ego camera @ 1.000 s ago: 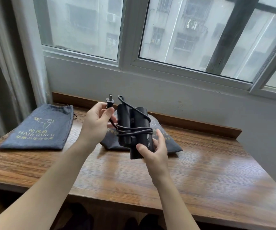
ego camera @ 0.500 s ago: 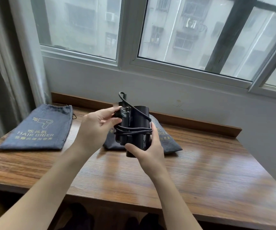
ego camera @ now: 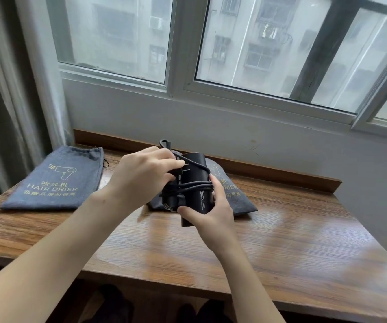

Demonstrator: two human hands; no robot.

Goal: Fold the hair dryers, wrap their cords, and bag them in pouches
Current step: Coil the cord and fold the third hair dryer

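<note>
Lying flat at the left of the brown wooden table (ego camera: 281,241), a grey fabric drawstring pouch printed with a gold hair-dryer logo (ego camera: 55,180) waits unfilled. The left hand (ego camera: 141,176) pinches the black two-pin plug (ego camera: 179,171) against the wrapped black cord (ego camera: 192,186). The right hand (ego camera: 208,213) grips the folded black plastic hair dryer (ego camera: 196,183) from below, above a second grey pouch (ego camera: 236,197). Rigid, probably smooth, moderately light; best held around the barrel, since springy cord may unwind.

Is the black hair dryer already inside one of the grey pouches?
No, the hair dryer is held above the table by both hands, cord wrapped round it, outside both pouches.
</note>
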